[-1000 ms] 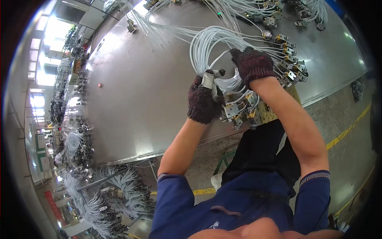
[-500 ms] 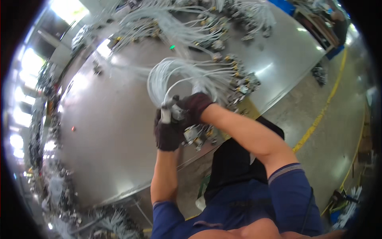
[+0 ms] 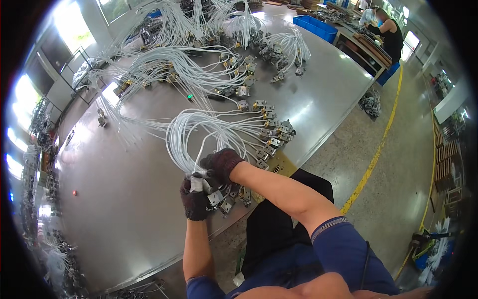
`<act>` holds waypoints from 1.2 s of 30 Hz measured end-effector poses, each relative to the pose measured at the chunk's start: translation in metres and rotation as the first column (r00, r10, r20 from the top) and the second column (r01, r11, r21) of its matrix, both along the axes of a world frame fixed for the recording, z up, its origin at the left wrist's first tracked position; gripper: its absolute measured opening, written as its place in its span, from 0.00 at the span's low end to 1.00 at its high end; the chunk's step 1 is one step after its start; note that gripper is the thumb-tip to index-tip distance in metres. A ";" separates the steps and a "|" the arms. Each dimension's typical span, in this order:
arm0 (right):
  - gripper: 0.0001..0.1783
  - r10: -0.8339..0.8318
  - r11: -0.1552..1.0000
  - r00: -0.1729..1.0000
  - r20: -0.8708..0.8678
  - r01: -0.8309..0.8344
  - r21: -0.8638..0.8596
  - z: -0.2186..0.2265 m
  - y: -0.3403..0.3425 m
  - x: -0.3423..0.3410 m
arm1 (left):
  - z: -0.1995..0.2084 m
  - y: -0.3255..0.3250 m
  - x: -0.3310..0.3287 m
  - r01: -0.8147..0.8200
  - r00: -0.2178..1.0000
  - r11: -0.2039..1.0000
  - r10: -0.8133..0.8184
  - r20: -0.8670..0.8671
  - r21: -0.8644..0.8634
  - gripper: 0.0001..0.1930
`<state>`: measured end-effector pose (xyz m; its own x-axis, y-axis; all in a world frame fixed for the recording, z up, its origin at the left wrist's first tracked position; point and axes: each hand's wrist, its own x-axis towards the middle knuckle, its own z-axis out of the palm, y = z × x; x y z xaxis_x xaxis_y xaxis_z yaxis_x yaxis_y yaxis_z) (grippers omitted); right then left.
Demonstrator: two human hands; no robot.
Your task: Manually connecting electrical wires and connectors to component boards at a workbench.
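Observation:
A looped bundle of white cables (image 3: pixel 178 137) lies on the metal table, its strands fanning right to several metal box-shaped connectors (image 3: pixel 271 130). My left hand (image 3: pixel 193 199), in a dark glove, closes around the near end of the bundle; a white wrap (image 3: pixel 196 185) shows at its thumb side. Close beside it, my right hand (image 3: pixel 222 165), in a dark glove, is closed on the same cables, knuckles up. Its fingertips are partly hidden. More metal connectors (image 3: pixel 219 198) hang just below both hands, near the table edge.
Further white cable bundles (image 3: pixel 186 67) with connectors cover the far side of the table (image 3: pixel 114 199). A yellowish plate (image 3: pixel 283 164) lies at the near edge. Beyond are a blue bin (image 3: pixel 314 28) and a co-worker (image 3: pixel 391 37) at another bench. A yellow line (image 3: pixel 377 154) crosses the floor.
The whole view has shifted, so the table and cables sit lower and further left, and more of the room shows. Both hands stay together at the near end of the bundle.

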<state>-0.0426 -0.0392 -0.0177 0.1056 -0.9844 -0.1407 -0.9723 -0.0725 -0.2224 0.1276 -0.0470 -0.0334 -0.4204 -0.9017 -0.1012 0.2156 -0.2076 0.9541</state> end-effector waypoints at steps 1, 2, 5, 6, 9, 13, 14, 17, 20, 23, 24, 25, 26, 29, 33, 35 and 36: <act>0.25 0.004 1.000 1.000 0.010 -0.004 -0.018 -0.003 -0.002 0.000 | 0.002 0.000 -0.008 -0.012 0.999 1.000 0.012 -0.042 -0.009 0.11; 0.21 -0.011 1.000 1.000 -0.005 0.011 -0.016 -0.007 -0.005 0.000 | 0.008 -0.002 -0.009 -0.032 0.997 0.999 0.031 -0.070 -0.018 0.11; 0.17 -0.062 0.997 0.998 0.002 0.062 -0.035 -0.013 -0.010 0.002 | 0.031 -0.003 -0.003 0.111 0.991 0.986 -0.100 -0.095 0.126 0.10; 0.16 -0.100 0.994 0.995 0.011 0.100 -0.034 -0.014 -0.013 0.003 | 0.038 -0.002 -0.001 0.116 0.991 0.985 -0.106 -0.079 0.131 0.10; 0.16 -0.120 0.993 0.993 -0.015 0.120 -0.020 -0.017 -0.015 0.009 | 0.051 0.005 -0.006 0.049 0.992 0.977 -0.024 -0.120 0.207 0.12; 0.15 -0.193 0.979 0.981 -0.028 0.195 0.052 -0.021 -0.019 0.015 | 0.062 0.010 -0.006 -0.005 1.000 0.982 0.005 -0.003 0.189 0.09; 0.15 -0.213 0.976 0.976 -0.044 0.214 0.036 -0.023 -0.020 0.016 | 0.065 0.011 -0.005 -0.040 0.999 0.976 0.033 0.035 0.212 0.09; 0.15 -0.293 0.956 0.956 -0.003 0.293 -0.014 -0.029 -0.025 0.019 | 0.077 0.019 0.002 -0.008 0.981 0.987 -0.024 0.194 0.159 0.10; 0.15 -0.302 0.953 0.943 0.137 0.302 0.022 -0.035 -0.027 0.016 | 0.088 0.023 0.003 -0.055 0.987 0.973 0.019 0.157 0.225 0.10; 0.16 -0.275 0.960 0.959 0.062 0.277 -0.026 -0.036 -0.028 0.013 | 0.106 0.015 0.014 0.053 0.967 0.990 -0.084 0.242 0.134 0.08; 0.17 -0.246 0.968 0.965 0.094 0.250 -0.032 -0.037 -0.024 0.015 | 0.111 0.017 0.020 0.117 0.939 0.989 -0.139 0.316 0.089 0.07; 0.15 -0.270 0.958 0.959 0.086 0.277 -0.076 -0.036 -0.023 0.016 | 0.115 0.014 0.022 0.116 0.909 0.992 -0.129 0.397 0.056 0.08; 0.14 -0.302 0.943 0.951 0.072 0.309 -0.125 -0.034 -0.023 0.018 | 0.119 0.012 0.025 0.172 0.920 0.985 -0.155 0.360 -0.014 0.08; 0.13 -0.259 0.949 0.963 0.076 0.269 -0.167 -0.029 -0.016 0.021 | 0.123 0.007 0.037 0.127 0.969 0.982 -0.153 0.195 0.140 0.17; 0.25 -0.264 0.963 0.959 0.108 0.268 -0.032 -0.017 -0.013 0.010 | 0.085 -0.005 0.032 0.072 0.977 0.997 -0.065 -0.204 0.024 0.24; 0.25 -0.238 0.971 0.965 0.113 0.238 0.012 -0.013 -0.012 0.006 | 0.053 -0.007 0.024 0.023 0.971 1.000 -0.024 -0.240 -0.009 0.26; 0.25 -0.228 0.974 0.968 0.106 0.228 0.013 -0.011 -0.012 0.002 | 0.039 -0.008 0.021 -0.039 0.966 0.999 0.043 -0.255 0.020 0.28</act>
<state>-0.0401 -0.0508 -0.0292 -0.1071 -0.9842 -0.1412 -0.9338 0.1484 -0.3255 0.1484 -0.0547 0.0059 -0.3967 -0.9179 -0.0087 0.4602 -0.2071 0.8633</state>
